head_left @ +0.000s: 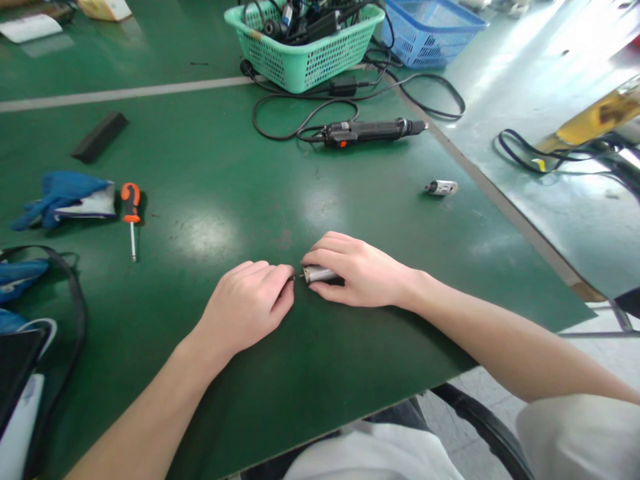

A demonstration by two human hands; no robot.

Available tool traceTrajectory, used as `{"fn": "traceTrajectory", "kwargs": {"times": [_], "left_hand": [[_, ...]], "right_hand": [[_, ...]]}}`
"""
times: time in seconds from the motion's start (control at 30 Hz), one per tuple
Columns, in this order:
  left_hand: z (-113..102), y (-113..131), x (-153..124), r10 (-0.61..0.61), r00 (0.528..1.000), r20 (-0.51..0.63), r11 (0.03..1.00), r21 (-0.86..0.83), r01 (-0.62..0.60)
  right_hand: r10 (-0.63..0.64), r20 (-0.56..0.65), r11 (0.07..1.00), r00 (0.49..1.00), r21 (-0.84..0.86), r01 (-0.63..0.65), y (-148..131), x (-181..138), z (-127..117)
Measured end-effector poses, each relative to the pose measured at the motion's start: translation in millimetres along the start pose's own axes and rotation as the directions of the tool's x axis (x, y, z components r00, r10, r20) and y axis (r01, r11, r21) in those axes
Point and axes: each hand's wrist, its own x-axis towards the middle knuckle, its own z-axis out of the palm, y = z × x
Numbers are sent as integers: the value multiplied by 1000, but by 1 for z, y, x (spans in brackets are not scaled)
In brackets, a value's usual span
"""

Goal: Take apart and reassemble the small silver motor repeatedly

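Observation:
My right hand (pixel 357 270) rests on the green table (pixel 210 220) with its fingers wrapped round a small silver cylinder, a motor-like part (pixel 318 273), whose thin shaft points left. My left hand (pixel 247 303) lies just left of it, fingers curled, fingertips pinched at the shaft end; whatever they hold is too small to make out. The two hands almost touch at the part.
An orange-handled screwdriver (pixel 131 213) and blue gloves (pixel 63 199) lie at left. A black electric screwdriver (pixel 373 131) with cable lies behind, beside a second small silver part (pixel 441 188). A green basket (pixel 305 43) and a blue basket (pixel 430 27) stand at back. A black block (pixel 100 136) lies far left.

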Motion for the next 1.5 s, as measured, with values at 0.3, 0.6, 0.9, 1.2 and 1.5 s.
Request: {"fn": "traceTrajectory", "kwargs": {"times": [0.3, 0.6, 0.9, 1.2, 1.5], "left_hand": [[-2, 1, 3, 29, 1000, -9, 1000, 3, -29], [-1, 0, 2, 29, 999, 18, 1000, -7, -28], [-1, -1, 1, 32, 999, 33, 999, -21, -31], [-2, -1, 1, 39, 999, 27, 999, -6, -39], [-3, 0, 3, 46, 999, 6, 999, -9, -46]], "right_hand": [[-3, -2, 1000, 1000, 0, 3, 1, 1, 1], [0, 3, 1000, 1000, -4, 0, 1, 1, -1], [1, 15, 1000, 1000, -3, -1, 2, 0, 2], [0, 17, 1000, 1000, 0, 0, 2, 0, 0], [0, 13, 1000, 1000, 6, 0, 1, 0, -1]]}}
